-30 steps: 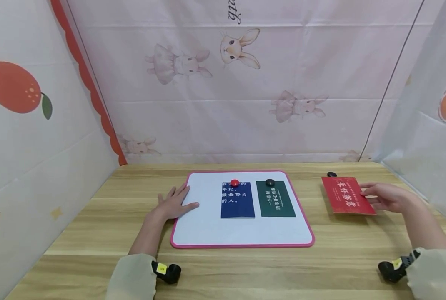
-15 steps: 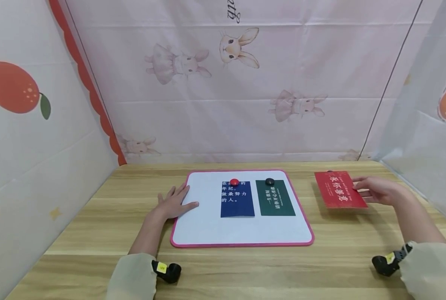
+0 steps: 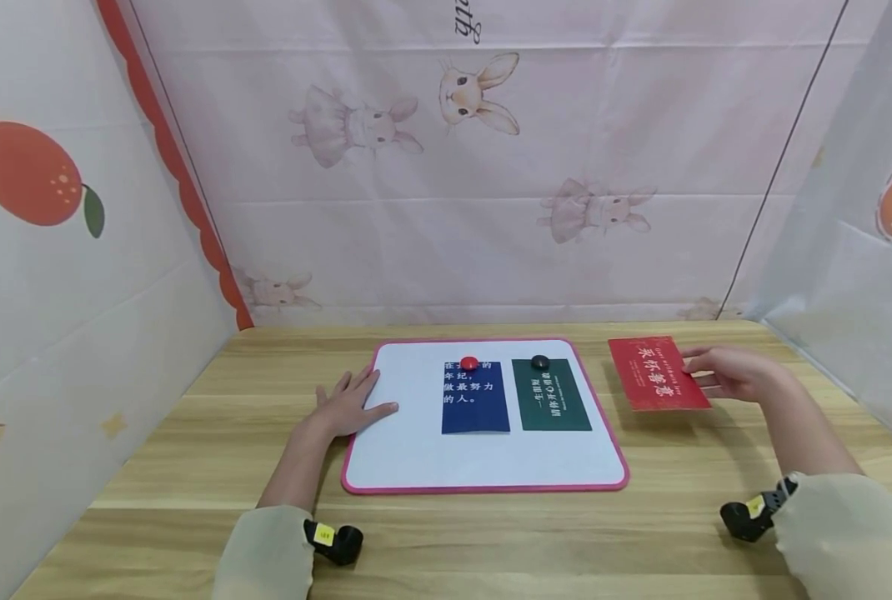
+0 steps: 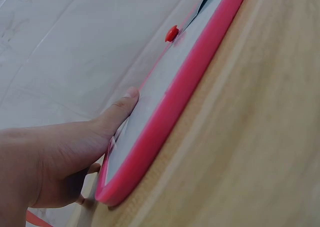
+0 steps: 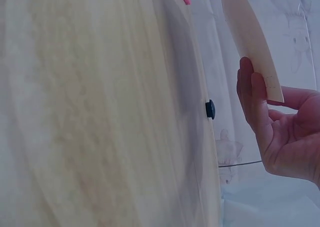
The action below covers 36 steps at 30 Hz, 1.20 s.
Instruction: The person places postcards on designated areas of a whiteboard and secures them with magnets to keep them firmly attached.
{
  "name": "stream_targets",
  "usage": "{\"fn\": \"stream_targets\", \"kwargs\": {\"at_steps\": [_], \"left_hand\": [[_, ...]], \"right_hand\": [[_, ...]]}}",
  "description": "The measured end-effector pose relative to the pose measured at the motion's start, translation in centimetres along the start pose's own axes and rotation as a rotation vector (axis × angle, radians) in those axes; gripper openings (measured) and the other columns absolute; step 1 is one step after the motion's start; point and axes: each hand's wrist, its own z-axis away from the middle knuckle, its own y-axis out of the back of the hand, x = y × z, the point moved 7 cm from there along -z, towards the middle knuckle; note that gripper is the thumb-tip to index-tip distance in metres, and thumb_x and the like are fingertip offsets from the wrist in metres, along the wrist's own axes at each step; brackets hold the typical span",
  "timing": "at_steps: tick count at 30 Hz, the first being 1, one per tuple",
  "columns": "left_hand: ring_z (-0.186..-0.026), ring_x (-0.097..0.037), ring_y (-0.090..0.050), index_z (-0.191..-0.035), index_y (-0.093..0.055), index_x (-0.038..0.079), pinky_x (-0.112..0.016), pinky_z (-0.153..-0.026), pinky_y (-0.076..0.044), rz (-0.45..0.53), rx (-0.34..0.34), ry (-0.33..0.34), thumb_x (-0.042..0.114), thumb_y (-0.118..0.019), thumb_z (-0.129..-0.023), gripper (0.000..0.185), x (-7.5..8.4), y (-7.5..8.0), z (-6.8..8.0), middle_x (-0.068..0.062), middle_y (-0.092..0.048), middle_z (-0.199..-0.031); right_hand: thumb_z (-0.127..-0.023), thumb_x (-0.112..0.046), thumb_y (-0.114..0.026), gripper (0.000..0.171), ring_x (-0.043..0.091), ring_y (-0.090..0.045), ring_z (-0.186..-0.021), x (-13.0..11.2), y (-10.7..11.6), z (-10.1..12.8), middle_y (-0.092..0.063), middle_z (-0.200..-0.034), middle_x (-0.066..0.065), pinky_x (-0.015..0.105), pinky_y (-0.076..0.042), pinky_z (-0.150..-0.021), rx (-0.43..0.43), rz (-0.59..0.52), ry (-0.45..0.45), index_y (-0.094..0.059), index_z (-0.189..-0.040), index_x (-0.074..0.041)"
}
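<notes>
At about two o'clock from the whiteboard [image 3: 416,467], off its right edge, my right hand [image 3: 731,377] holds the red card [image 3: 658,373] lifted clear of the table [image 3: 679,508], my fingers [image 5: 254,107] curled under its near edge and my thumb on top, pinching it. The card tilts, printed face up. In the right wrist view a small black magnet [image 5: 210,109] sits on the table below it.

At nine o'clock of the board, my left hand [image 3: 347,406] lies flat, fingers straight and spread, the thumb [image 4: 122,107] resting on the white surface over the pink rim.

On the board, a blue card [image 3: 475,398] lies pinned at its top by a red magnet [image 3: 469,363]; just beside it at three o'clock, a green card [image 3: 555,396] sits under a black magnet [image 3: 539,362].
</notes>
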Motion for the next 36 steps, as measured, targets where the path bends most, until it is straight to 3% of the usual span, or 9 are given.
{"fn": "stream_targets", "kwargs": {"at_steps": [21, 29, 36], "left_hand": [[-0.135, -0.039, -0.002, -0.147, -0.020, 0.008, -0.064, -0.098, 0.009, 0.010, -0.003, 0.004, 0.061, -0.047, -0.085, 0.085, 0.1, 0.1, 0.2, -0.014, -0.012, -0.151], [-0.135, -0.040, -0.002, -0.147, -0.020, 0.008, -0.064, -0.098, 0.008, 0.005, -0.001, 0.004, 0.061, -0.047, -0.085, 0.085, 0.1, 0.1, 0.2, -0.014, -0.013, -0.151], [-0.135, -0.040, -0.002, -0.147, -0.019, 0.008, -0.064, -0.098, 0.008, -0.001, -0.003, 0.001, 0.061, -0.047, -0.086, 0.085, 0.1, 0.1, 0.1, -0.014, -0.013, -0.151]], "right_hand": [[-0.094, -0.005, -0.044, 0.063, 0.020, -0.063, -0.085, -1.2, -2.2, -1.5, -0.055, -0.100, 0.010, 0.038, -0.050, -0.080, 0.025, 0.027, 0.014, -0.006, -0.142, 0.010], [-0.091, -0.008, -0.052, 0.067, 0.021, -0.062, -0.086, -1.6, -2.8, -1.9, -0.052, -0.104, 0.013, 0.038, -0.049, -0.082, -0.027, 0.012, 0.038, -0.010, -0.140, 0.012], [-0.094, -0.008, -0.045, 0.062, 0.020, -0.062, -0.086, -2.1, -4.0, -2.0, -0.053, -0.104, 0.013, 0.037, -0.049, -0.082, 0.002, 0.034, 0.029, -0.010, -0.141, 0.011]]}}
